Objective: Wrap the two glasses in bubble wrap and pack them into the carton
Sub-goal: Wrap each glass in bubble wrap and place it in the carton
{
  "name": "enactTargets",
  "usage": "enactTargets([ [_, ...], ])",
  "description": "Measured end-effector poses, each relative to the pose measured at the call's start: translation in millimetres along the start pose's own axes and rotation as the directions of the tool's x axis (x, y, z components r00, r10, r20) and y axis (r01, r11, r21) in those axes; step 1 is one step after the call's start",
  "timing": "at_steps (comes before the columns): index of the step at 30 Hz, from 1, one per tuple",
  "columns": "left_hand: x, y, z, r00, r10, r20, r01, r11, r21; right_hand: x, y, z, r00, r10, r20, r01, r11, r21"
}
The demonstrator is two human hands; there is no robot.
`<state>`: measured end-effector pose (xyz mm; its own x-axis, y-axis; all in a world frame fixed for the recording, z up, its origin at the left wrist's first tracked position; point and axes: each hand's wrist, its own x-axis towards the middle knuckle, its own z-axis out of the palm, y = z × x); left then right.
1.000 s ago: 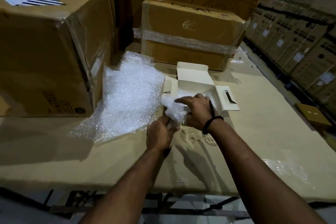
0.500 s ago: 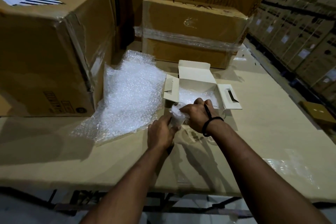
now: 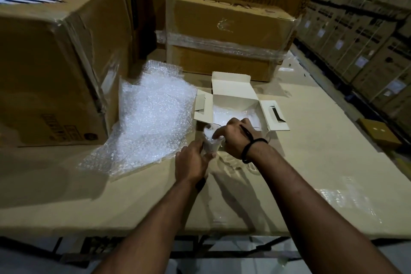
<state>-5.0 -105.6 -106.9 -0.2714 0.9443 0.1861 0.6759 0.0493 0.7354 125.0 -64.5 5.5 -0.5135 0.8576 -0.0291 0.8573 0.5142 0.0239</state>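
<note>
A clear glass [image 3: 210, 140] stands just in front of the small white carton [image 3: 232, 93]. My left hand [image 3: 192, 162] grips the glass around its lower side. My right hand [image 3: 236, 137] is over its mouth, fingers pressing a wad of bubble wrap [image 3: 209, 134] down inside it. The carton lies open with its flaps spread, and more bubble wrap shows in its bottom. A second glass [image 3: 265, 137] is mostly hidden behind my right wrist; only a bit of its rim shows. A large loose sheet of bubble wrap [image 3: 149, 122] lies to the left.
The work surface is a cardboard-covered table [image 3: 311, 162]. A big brown box [image 3: 55, 62] stands at the left and a taped brown box [image 3: 226, 35] behind the carton. Stacked cartons line the right side. A small brown box [image 3: 379, 131] sits low past the table's right edge.
The wad of bubble wrap that bulged between my hands has gone down into the glass. The glass rim now shows, and my right fingers sit lower over its mouth.
</note>
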Motion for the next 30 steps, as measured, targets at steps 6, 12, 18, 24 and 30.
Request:
enactTargets([
  [6,2,-3,1,0.999,0.021,0.026,-0.022,0.999,0.045,12,-2,-3,0.99,-0.001,0.14,0.008,0.999,-0.049],
  [12,4,-7,3,0.999,0.026,0.025,-0.028,0.998,0.062,11,-12,-7,0.999,0.035,-0.011,-0.035,0.998,-0.049],
  [18,2,-6,3,0.999,0.032,0.002,-0.032,0.998,0.047,18,-12,-3,0.983,0.059,0.175,-0.051,0.998,-0.047],
  [24,2,-8,4,0.999,0.041,0.011,-0.042,0.997,0.057,2,-15,-2,0.929,0.351,-0.115,-0.208,0.755,0.622],
  [30,1,-7,1,0.999,-0.022,0.05,0.022,1.0,0.004,-1,-25,8,0.899,0.438,0.02,-0.314,0.612,0.726],
])
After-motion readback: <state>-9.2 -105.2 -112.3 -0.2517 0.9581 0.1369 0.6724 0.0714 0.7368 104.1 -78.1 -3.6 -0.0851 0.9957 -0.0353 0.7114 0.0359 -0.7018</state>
